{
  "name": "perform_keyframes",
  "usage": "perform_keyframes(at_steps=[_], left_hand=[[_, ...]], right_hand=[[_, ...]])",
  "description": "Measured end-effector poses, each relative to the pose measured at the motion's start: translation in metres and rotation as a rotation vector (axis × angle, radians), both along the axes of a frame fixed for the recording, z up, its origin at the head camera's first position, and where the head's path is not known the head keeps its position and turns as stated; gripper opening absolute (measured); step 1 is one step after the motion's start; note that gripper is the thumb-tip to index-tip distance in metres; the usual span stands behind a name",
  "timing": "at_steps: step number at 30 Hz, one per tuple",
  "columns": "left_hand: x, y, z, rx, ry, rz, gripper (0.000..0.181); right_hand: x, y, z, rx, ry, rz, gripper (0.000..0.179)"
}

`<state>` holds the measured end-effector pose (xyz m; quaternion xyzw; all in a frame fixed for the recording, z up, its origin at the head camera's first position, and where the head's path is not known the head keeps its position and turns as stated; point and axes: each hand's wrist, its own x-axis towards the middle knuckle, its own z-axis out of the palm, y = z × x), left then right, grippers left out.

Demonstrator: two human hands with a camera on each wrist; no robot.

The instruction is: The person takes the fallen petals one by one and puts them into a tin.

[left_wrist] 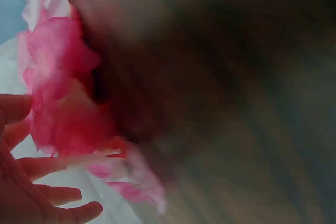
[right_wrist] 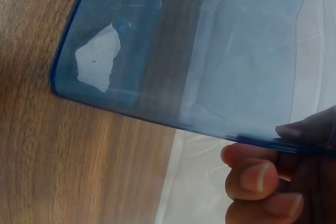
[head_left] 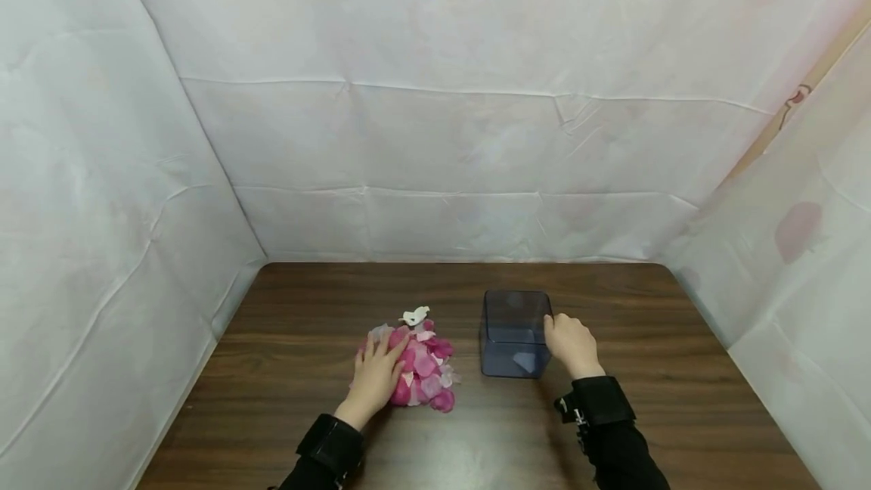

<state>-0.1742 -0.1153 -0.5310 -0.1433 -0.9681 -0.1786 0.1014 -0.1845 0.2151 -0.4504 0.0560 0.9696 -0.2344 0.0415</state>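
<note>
A loose heap of pink and white artificial flower petals (head_left: 427, 363) lies on the wooden table, left of its middle. My left hand (head_left: 374, 378) rests on the heap's left side with fingers spread. The left wrist view shows those fingers extended beside the pink petals (left_wrist: 63, 66); some petals there are blurred. To the right of the heap stands a clear blue-grey plastic box (head_left: 495, 360). My right hand (head_left: 571, 345) pinches the box's right wall at the rim between thumb and curled fingers. One white petal (right_wrist: 98, 59) shows through the box wall, low down.
The dark wooden table (head_left: 313, 286) has rounded far corners. White sheeting (head_left: 442, 142) hangs behind it and on both sides, close to the table's edges. Bare wood separates the petals from the box.
</note>
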Motion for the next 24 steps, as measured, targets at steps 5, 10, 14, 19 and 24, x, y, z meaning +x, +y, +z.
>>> perform_keyframes(at_steps=[5,10,14,19,24], left_hand=[[-0.002,-0.001,-0.005,0.013,0.033,0.008,0.03],[-0.007,0.004,0.001,0.044,0.114,0.021,0.023],[-0.009,0.008,0.005,0.064,0.131,0.018,0.023],[-0.014,0.012,0.011,0.158,0.208,0.024,0.016],[-0.02,0.019,0.029,0.279,0.239,0.011,0.012]], right_hand=[[0.0,0.002,-0.001,-0.001,-0.012,-0.016,0.039],[-0.002,0.002,-0.002,-0.003,-0.006,-0.02,0.039],[-0.002,0.002,-0.001,-0.007,-0.002,-0.017,0.039],[-0.001,0.003,0.0,0.002,0.005,-0.017,0.038],[-0.002,0.003,-0.001,-0.016,-0.003,-0.011,0.039]])
